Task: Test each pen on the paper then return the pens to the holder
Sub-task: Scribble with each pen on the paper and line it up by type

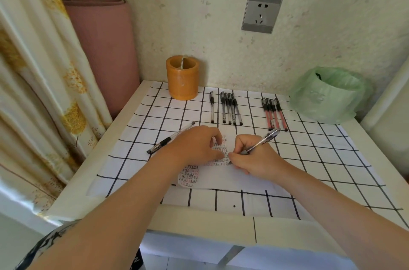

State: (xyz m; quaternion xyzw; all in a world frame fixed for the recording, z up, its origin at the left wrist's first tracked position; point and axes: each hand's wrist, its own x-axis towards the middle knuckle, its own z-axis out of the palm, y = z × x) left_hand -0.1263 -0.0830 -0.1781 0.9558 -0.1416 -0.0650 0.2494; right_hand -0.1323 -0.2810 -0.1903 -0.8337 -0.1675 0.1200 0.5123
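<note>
At the far left of the frame a flowered curtain (42,83) hangs beside a rolled pink mat (104,48). The orange holder (182,78) stands upright at the back left of the surface (199,223), on the edge of a checked cloth (332,159). In front of it a loose pen (170,138) lies at a slant on the cloth, just beside the left hand (194,145). That hand rests on the paper (232,175) with bent fingers pressing it flat, gripping nothing.

The paper, covered in rows of small written marks, lies at the centre of the cloth. The right hand (254,160) has its fingers (241,143) curled round the held pen (264,138), whose tip touches the paper.

Behind the hands, a single black pen (211,107) lies apart from four black pens (231,109) set side by side. Further right lie the red pens (274,113), also side by side. A bin lined with a green bag (327,94) sits at the back right, and a wall socket (262,11) is above.
</note>
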